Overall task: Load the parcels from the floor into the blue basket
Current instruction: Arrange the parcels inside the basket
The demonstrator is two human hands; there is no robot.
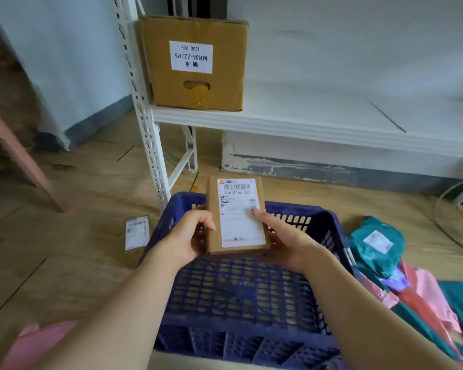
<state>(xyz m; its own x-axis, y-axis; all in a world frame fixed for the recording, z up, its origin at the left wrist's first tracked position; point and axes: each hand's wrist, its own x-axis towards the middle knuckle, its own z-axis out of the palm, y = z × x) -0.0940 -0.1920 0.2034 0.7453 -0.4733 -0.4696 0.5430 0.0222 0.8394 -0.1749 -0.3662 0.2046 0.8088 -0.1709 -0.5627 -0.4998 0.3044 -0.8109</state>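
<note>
Hands were both engaged on one small brown cardboard parcel [235,214], which was held upright, its white shipping label turned toward the camera, over the far half of the blue basket [238,289]. The left hand [190,236] was curled round the parcel's left edge, the fingers [207,221] bent inward against the cardboard. The right hand [286,241] was closed on the lower right edge, with one finger [258,212] stretched up and laid flat on the label beside a barcode; how the fingers behind the box were placed could not be told. The parcel's lower edge was seen above the basket's mesh floor, and whether it touched the basket could not be made out. To the right of the basket, further parcels were left on the wooden floor [78,236]: a teal mailer bag [372,247] with a white label lay just beside the basket wall, with pink mailer bags [425,289] heaped partly under it. A loose printed label [137,232] lay flat on the floor just left of the basket. Behind, a large cardboard box [195,62] with an upside-down label was stood on a white metal shelf [305,121].
</note>
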